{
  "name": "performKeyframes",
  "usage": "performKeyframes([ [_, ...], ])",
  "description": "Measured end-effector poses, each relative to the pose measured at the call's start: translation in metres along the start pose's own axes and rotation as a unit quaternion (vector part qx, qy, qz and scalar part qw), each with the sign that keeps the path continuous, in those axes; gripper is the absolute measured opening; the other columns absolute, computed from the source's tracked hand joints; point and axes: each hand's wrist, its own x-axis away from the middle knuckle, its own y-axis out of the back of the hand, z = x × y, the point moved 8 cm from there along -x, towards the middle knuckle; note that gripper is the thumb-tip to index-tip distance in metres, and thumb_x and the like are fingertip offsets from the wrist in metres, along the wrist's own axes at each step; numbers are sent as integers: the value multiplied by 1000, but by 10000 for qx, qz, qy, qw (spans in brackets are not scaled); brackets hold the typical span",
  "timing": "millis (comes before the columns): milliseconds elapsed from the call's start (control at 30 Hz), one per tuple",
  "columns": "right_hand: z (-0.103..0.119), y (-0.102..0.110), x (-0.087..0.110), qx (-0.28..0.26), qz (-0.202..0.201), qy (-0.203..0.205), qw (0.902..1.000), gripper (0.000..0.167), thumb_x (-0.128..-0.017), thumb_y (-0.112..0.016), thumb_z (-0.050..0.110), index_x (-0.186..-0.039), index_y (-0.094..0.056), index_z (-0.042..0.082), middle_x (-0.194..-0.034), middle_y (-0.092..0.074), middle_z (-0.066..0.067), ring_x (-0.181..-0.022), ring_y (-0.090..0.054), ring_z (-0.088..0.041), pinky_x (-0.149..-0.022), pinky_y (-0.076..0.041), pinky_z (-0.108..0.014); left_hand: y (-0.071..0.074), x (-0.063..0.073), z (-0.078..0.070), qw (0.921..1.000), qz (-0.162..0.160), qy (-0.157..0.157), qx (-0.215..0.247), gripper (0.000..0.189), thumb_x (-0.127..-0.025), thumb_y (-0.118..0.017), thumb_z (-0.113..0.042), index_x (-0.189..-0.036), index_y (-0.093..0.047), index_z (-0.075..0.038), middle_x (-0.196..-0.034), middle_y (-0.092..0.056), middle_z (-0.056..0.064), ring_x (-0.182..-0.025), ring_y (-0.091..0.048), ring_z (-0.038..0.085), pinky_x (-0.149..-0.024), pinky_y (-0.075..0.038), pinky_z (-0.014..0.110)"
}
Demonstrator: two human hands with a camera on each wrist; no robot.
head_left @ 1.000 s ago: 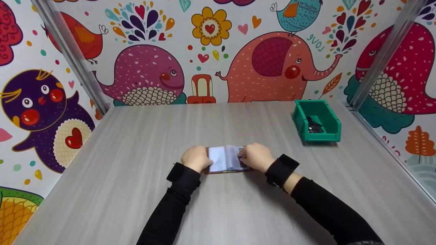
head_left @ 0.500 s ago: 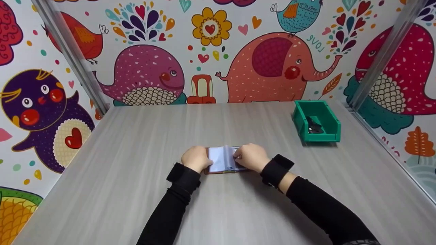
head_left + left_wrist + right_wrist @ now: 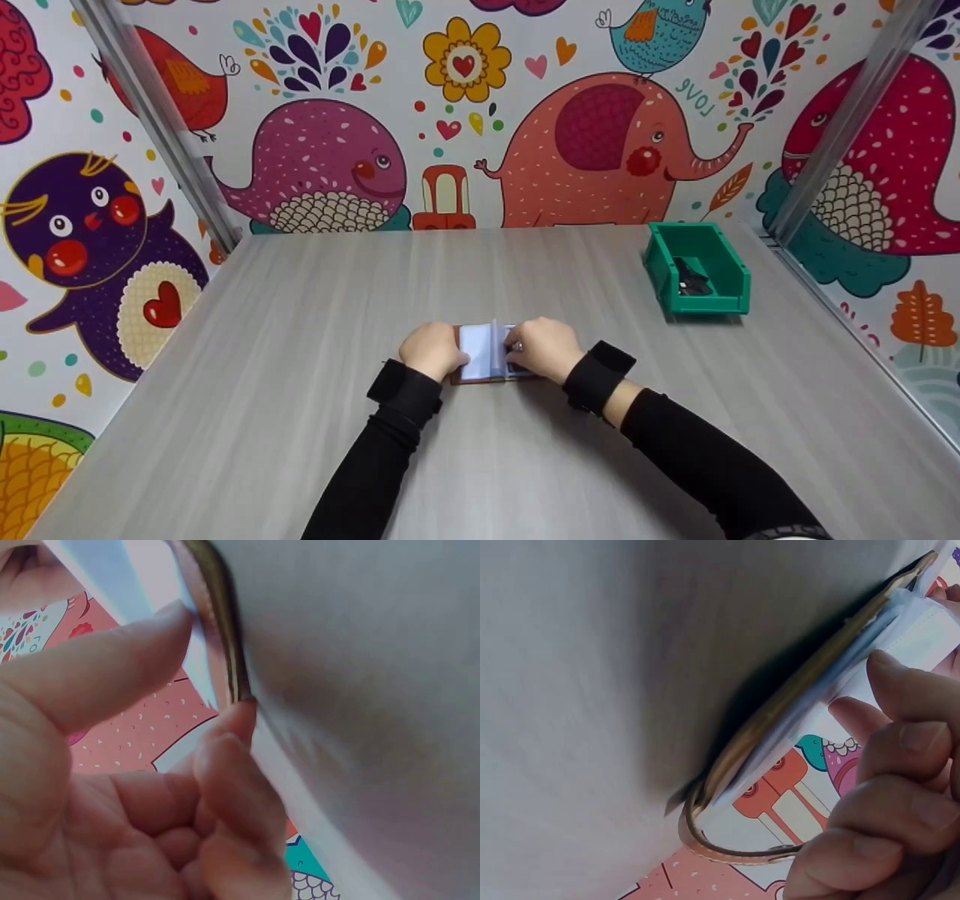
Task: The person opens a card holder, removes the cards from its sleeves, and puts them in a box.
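A small open card holder (image 3: 475,352) with a brown cover and clear plastic sleeves lies on the table before me. My left hand (image 3: 429,351) grips its left edge. In the left wrist view the thumb (image 3: 127,664) lies on the sleeves and the fingertips touch the cover's edge (image 3: 225,622). My right hand (image 3: 546,349) pinches a raised plastic sleeve (image 3: 498,349) near the middle of the holder. In the right wrist view a curved brown strap (image 3: 727,851) hangs off the cover beside the curled fingers. The right hand hides most of the right half.
A green bin (image 3: 699,270) with dark items inside stands at the back right of the grey table (image 3: 337,285). Walls printed with cartoon animals (image 3: 330,157) close off the back and sides, and metal posts (image 3: 832,127) stand at the corners.
My right hand has moved a little left across the card holder, bringing the sleeve more upright near the middle. The left hand has stayed in place.
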Motion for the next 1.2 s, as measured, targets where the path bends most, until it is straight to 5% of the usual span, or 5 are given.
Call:
performKeyframes([
  [567, 5, -5, -1, -70, 194, 78, 9998, 23, -79, -84, 22, -99, -79, 12, -89, -74, -3, -74, -66, -21, -64, -53, -42, 1, 2, 0, 10000, -38, -14, -11, 31, -75, -83, -29, -93, -73, -6, -97, -70, 13, -84, -66, 27, -65, -53, 43],
  [967, 8, -4, -2, 43, -79, 111, 9999, 14, -78, -83, 25, -79, -75, 13, -72, -68, 1, -61, -58, -16, -54, -47, -37, 2, 4, 2, 9999, -87, -79, -77, 29, -75, -82, -30, -87, -71, -6, -95, -71, 13, -83, -66, 28, -65, -53, 44],
  [1200, 8, -5, -3, -67, 45, 40, 10000, 12, -80, -82, 22, -82, -76, 12, -74, -69, 1, -62, -58, -15, -55, -48, -37, 13, 10, -7, 9977, -502, -428, -180, 23, -76, -82, -24, -82, -70, -5, -87, -70, 12, -78, -66, 28, -63, -53, 44],
])
